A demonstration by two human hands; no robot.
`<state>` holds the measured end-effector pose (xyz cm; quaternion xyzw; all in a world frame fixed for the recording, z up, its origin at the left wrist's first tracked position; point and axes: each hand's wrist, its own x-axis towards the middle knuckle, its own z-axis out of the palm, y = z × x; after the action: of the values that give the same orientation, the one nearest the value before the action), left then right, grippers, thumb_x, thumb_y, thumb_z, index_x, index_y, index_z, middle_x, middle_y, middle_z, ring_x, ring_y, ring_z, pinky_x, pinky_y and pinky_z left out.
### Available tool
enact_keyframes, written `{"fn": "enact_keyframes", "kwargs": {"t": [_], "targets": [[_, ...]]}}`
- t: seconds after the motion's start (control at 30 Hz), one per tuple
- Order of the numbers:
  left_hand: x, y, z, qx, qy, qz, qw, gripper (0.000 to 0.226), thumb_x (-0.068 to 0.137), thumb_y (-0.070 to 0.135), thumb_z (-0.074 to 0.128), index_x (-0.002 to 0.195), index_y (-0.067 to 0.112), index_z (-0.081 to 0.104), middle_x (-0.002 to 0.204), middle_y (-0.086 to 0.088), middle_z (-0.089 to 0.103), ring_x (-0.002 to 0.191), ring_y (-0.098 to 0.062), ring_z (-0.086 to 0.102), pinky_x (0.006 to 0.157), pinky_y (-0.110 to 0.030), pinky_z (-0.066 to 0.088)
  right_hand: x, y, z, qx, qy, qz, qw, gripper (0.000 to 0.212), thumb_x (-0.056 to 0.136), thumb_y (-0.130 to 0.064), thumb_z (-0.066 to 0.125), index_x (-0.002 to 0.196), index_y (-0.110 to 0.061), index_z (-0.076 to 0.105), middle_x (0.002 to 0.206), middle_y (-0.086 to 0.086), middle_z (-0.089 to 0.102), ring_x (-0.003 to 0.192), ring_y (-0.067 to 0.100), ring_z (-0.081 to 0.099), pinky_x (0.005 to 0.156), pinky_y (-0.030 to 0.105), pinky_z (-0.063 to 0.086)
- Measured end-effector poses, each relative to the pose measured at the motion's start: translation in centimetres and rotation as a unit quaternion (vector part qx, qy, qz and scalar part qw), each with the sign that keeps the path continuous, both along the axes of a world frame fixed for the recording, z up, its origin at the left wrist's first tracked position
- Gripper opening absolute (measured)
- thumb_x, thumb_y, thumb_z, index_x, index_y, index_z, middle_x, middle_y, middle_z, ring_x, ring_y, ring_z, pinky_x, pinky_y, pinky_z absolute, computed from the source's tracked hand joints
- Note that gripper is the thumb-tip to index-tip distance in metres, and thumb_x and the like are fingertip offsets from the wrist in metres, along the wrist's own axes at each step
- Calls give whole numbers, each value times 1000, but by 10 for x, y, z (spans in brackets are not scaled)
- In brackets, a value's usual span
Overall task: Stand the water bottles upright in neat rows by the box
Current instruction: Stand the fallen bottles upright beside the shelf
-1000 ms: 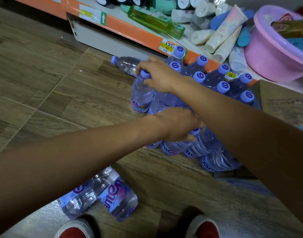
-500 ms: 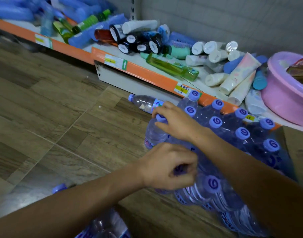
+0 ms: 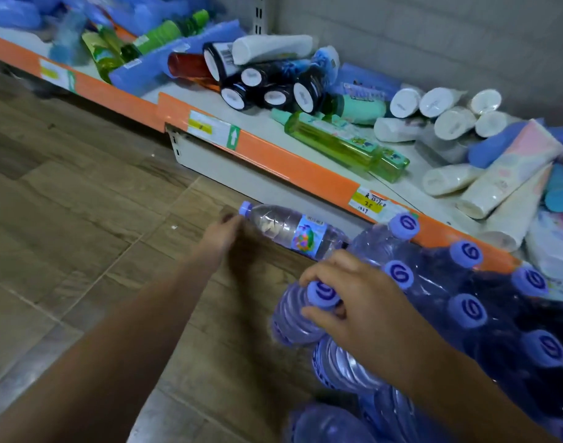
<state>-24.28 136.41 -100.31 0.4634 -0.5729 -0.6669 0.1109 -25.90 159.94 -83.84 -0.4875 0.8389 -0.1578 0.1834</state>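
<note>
The left hand [image 3: 217, 236], having left the rows, is now reaching spread toward the fallen bottle [image 3: 293, 230]; the right hand [image 3: 353, 302] is still pinching an upright bottle's cap [image 3: 321, 293].

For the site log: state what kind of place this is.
Most likely a shop aisle. A low shelf with an orange edge carries price labels, toiletry tubes and bottles lie heaped on it, and many identical water bottles stand in rows on the wood-look floor.
</note>
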Motion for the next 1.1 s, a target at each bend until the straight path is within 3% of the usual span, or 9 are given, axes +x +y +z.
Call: {"fn": "enact_keyframes", "kwargs": {"t": [0.13, 0.27, 0.37, 0.5, 0.57, 0.63, 0.73, 0.93, 1.1], "targets": [[-41, 8, 2, 46, 58, -31, 997, 35, 80, 28, 62, 110, 14, 51, 98, -5, 56, 85, -17, 55, 63, -22, 47, -4, -6, 2, -8, -4, 13, 1000, 19, 86, -29, 60, 105, -25, 58, 107, -9, 49, 79, 13, 51, 83, 33, 46], [-39, 2, -1, 102, 74, 61, 990, 9, 87, 13, 57, 84, 19, 50, 65, 3, 60, 59, -10, 54, 46, -17, 48, -6, -4, -3, -24, -9, 10, 1000, 17, 84, -24, 64, 100, -23, 60, 100, -7, 49, 79, 18, 55, 79, 39, 49], [-16, 0, -7, 59, 66, 74, 993, 7, 82, 12, 64, 75, 11, 60, 49, 3, 59, 33, -6, 46, 36, -16, 38, -5, -2, -6, -33, -2, 9, 999, 17, 83, -25, 66, 99, -24, 61, 96, -9, 47, 72, 14, 49, 78, 41, 48], [9, 5, 29, -108, 84, 6, 991, 20, 84, 16, 64, 66, 11, 57, 46, 6, 52, 32, -1, 42, 37, -15, 36, -7, -3, -10, -33, 17, 16, 999, 19, 81, -25, 68, 99, -23, 62, 96, -9, 46, 67, 7, 41, 79, 36, 46], [17, 5, 72, -281, 116, -40, 952, 15, 81, 21, 67, 76, 9, 61, 58, 4, 57, 47, -2, 51, 50, -19, 43, -8, -3, -9, -31, 21, 17, 999, 20, 80, -25, 69, 99, -22, 63, 93, -10, 43, 71, 6, 40, 78, 32, 41], [30, 12, 111, -495, 69, -159, 852, 27, 78, 26, 68, 96, 7, 63, 88, -6, 61, 79, -16, 58, 70, -27, 44, -10, -4, -9, -26, 33, 18, 999, 21, 78, -24, 71, 98, -21, 64, 92, -5, 46, 81, 10, 46, 76, 26, 35], [63, 21, 141, -613, 19, -300, 731, 36, 76, 27, 64, 104, 4, 61, 103, -17, 59, 94, -33, 57, 78, -35, 43, -14, -4, -11, -41, 56, -19, 997, 20, 78, -23, 72, 95, -17, 65, 95, 5, 55, 92, 22, 55, 78, 25, 35], [129, 9, 144, -553, 25, -287, 782, 49, 67, 41, 54, 96, 4, 65, 89, -11, 62, 71, 1, 41, 62, -11, 28, -36, -24, 7, -40, 131, -19, 990, 24, 82, -17, 67, 105, -10, 64, 108, 16, 57, 107, 29, 51, 82, 22, 29], [121, 31, 134, -528, 37, -351, 773, 31, 75, 24, 69, 99, 4, 64, 96, -12, 65, 79, -9, 50, 66, -5, 28, -59, -52, 21, 15, 159, -32, 987, 24, 82, -14, 67, 105, -7, 65, 113, 18, 56, 106, 32, 52, 85, 34, 40]]}}
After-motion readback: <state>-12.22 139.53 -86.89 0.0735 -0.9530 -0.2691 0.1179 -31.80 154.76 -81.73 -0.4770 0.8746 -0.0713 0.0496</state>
